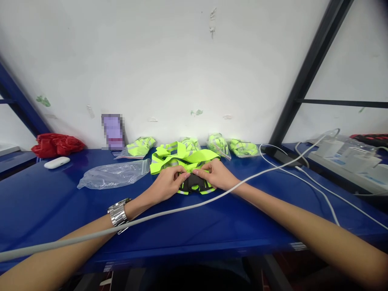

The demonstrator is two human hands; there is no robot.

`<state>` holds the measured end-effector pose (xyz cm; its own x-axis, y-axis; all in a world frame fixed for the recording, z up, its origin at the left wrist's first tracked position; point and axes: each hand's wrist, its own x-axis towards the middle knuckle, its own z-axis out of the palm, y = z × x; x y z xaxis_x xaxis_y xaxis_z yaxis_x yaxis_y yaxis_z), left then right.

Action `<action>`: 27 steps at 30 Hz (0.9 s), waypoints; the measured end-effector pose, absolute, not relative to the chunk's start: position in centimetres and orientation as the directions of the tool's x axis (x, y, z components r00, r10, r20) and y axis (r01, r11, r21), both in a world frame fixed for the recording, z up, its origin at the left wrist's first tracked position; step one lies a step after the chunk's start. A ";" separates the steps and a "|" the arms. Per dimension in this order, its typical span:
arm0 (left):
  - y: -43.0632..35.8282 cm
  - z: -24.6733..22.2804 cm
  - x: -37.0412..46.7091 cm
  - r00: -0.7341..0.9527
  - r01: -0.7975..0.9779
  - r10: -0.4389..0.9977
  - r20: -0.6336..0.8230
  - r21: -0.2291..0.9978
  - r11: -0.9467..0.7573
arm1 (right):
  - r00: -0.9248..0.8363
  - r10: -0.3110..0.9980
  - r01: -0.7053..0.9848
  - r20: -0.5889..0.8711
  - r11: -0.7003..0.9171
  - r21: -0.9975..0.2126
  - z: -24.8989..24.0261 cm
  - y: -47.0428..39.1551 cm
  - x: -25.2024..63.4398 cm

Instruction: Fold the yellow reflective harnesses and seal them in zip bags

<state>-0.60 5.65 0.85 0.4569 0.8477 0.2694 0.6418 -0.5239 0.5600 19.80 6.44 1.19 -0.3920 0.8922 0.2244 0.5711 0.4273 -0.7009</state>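
A neon yellow-green reflective strap vest (201, 156) lies bunched on the blue table, with a black plastic buckle (195, 183) at its near side. My left hand (169, 181) pinches the strap just above the buckle from the left; a metal watch (118, 212) is on that wrist. From the right, my right hand (216, 173) pinches the same spot, its thumb close to the left thumb. Fingers hide part of the strap and the buckle's upper edge. To the left of the left hand lies a flat clear zip bag (113, 176).
Bagged yellow-green vests (141, 146) line the wall. A phone (114, 131), a red cloth bundle (57, 144) and a white earbud case (57, 162) sit at left. A white cable (182, 208) crosses over both forearms. Chargers on a power strip (348, 157) stand at right.
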 end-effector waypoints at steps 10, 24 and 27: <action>6.3 -0.2 -0.4 0.465 0.645 0.824 0.324 0.514 -0.566 | -0.229 0.840 0.774 0.492 0.464 -0.431 0.0 6.6 19.8; 4.5 0.5 -1.9 0.547 0.710 0.799 0.250 0.368 -0.601 | -0.737 0.544 0.639 0.402 0.755 0.149 1.6 5.1 22.4; 4.2 0.7 -2.6 0.603 0.693 0.771 0.203 0.345 -0.633 | -0.756 0.534 0.613 0.378 0.781 0.122 1.3 5.5 22.6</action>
<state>-2.64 4.22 0.72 0.6032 0.7713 0.2033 0.6931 -0.6330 0.3450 22.63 5.50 1.27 -0.7558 0.5344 0.3783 0.6131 0.7805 0.1221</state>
